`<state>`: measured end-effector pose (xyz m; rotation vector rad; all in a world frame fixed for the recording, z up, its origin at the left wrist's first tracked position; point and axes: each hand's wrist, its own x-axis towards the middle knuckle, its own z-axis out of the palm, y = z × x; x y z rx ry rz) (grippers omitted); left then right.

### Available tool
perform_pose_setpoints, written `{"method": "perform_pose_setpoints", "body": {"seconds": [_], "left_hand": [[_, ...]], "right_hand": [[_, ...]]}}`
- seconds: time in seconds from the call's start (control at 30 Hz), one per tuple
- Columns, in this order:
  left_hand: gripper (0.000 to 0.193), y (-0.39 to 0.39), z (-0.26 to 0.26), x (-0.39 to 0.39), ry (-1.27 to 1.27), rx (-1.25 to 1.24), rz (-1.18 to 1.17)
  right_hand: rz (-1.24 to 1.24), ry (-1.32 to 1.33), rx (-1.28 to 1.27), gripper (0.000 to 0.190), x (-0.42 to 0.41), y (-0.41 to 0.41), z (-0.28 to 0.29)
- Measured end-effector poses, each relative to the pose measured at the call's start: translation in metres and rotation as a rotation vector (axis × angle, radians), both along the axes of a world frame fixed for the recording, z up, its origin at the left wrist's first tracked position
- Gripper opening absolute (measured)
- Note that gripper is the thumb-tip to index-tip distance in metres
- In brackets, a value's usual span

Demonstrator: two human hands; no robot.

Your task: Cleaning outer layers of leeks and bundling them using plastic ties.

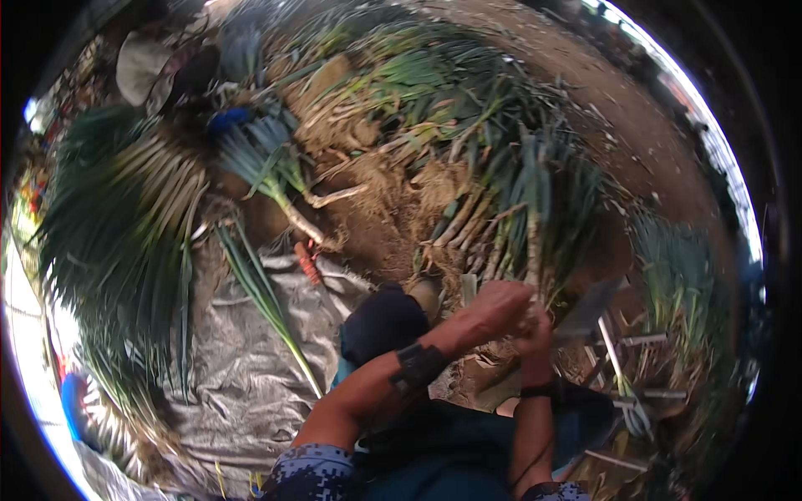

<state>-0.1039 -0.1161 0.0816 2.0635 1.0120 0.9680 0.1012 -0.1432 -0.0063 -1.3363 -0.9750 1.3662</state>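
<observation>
My left hand [499, 308] and my right hand [534, 329] meet in front of my knees, their fingers curled and blurred. My left hand is closed around the lower end of a leek [533, 245], whose pale stalk and green leaves point away from me. Beside my right hand a broad, see-through blurred blade [588, 308] slants up to the right. It looks like a knife held in that hand, its handle hidden by the fingers. Just beyond my hands lies a bunch of leeks [467, 219] with roots attached.
Further off spreads a large heap of leeks [413, 75] on brown ground. At left a pile of leeks [150, 206] borders a grey cloth [244, 369]. A tool with a red-orange handle [307, 263] lies there. Trimmed pieces [617, 357] and standing leeks [677, 269] are at right.
</observation>
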Motion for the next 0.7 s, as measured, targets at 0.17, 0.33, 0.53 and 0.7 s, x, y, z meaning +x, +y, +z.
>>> {"method": "perform_pose_setpoints", "body": {"seconds": [0.17, 0.33, 0.53, 0.7], "left_hand": [[0.021, -0.017, -0.019, 0.013, 0.591, -0.230, -0.177], [0.037, -0.015, -0.068, 0.041, 0.216, -0.362, 0.291], [0.042, -0.041, -0.175, 0.028, -0.403, -1.353, 0.056], [0.026, -0.069, -0.188, 0.030, -0.434, -1.282, 0.382]], "right_hand": [[-0.401, 0.637, -0.462, 0.012, -0.005, -0.023, -0.060], [-0.057, 0.514, -0.176, 0.028, -0.025, -0.064, -0.047], [0.461, 0.081, -0.448, 0.024, -0.031, -0.082, -0.074], [0.089, 0.050, -0.484, 0.024, -0.001, -0.026, -0.085]]}}
